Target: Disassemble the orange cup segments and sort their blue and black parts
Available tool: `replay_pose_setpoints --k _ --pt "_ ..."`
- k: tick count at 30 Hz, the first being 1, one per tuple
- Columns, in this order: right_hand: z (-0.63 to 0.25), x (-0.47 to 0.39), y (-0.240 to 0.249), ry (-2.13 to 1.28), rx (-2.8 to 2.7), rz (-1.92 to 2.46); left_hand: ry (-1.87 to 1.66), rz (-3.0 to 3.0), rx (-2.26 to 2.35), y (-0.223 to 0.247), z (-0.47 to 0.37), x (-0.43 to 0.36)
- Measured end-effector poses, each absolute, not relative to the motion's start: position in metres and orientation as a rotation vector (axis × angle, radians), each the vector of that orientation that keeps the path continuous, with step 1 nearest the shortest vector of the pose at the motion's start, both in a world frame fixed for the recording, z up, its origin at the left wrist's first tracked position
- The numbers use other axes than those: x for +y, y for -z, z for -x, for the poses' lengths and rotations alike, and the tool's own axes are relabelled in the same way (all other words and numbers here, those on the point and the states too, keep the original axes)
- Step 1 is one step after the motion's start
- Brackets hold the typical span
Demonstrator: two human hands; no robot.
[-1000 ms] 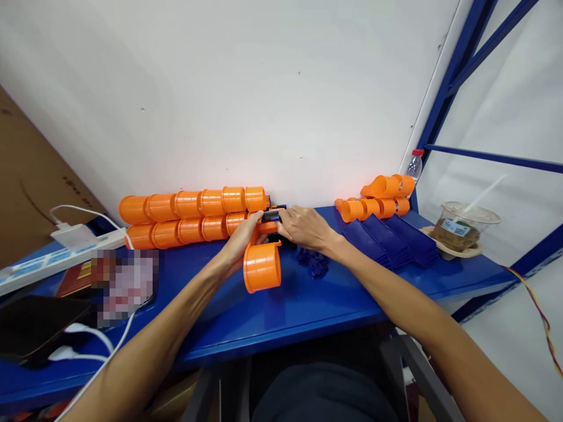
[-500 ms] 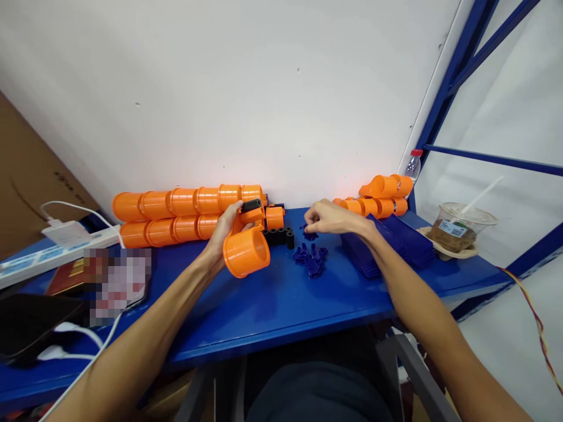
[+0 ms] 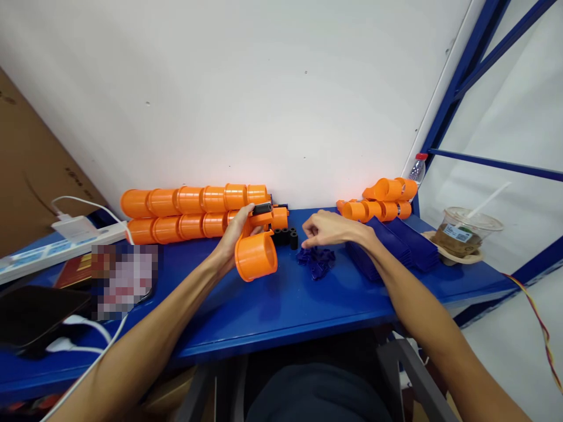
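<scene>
Blue table [image 3: 281, 302] against white wall [image 3: 264, 88]. Left hand [image 3: 236, 231] grips an orange cup [image 3: 255, 258] with a black tube [image 3: 263, 207] on its arm, held in front of rows of orange cups [image 3: 190, 226]. Right hand [image 3: 323, 227], fingers curled, just above small blue clips [image 3: 317, 264]; cannot tell if it holds one. Drink cup [image 3: 470, 227], right: brown drink, straw [image 3: 490, 199]. Blue surface shows between held cup and front edge [image 3: 281, 338]. Drink label [image 3: 457, 232] and box [image 3: 39, 170] print too small to read.
</scene>
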State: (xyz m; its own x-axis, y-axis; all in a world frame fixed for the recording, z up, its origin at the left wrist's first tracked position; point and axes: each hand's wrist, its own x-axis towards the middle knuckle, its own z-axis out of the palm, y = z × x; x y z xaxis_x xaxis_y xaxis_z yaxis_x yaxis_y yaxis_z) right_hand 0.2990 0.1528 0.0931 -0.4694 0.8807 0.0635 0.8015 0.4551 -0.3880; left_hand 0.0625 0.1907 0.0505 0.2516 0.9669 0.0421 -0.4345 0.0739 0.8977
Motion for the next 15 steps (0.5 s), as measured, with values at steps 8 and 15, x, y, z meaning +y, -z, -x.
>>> replay_pose_setpoints --k 8,15 --pt "-0.261 0.154 -0.075 -0.217 -1.854 1.023 -1.139 -0.974 0.687 -0.053 -0.073 0.181" --pt "-0.241 0.159 -0.058 -0.220 -1.705 1.017 -1.103 -1.191 0.671 -0.038 -0.076 0.181"
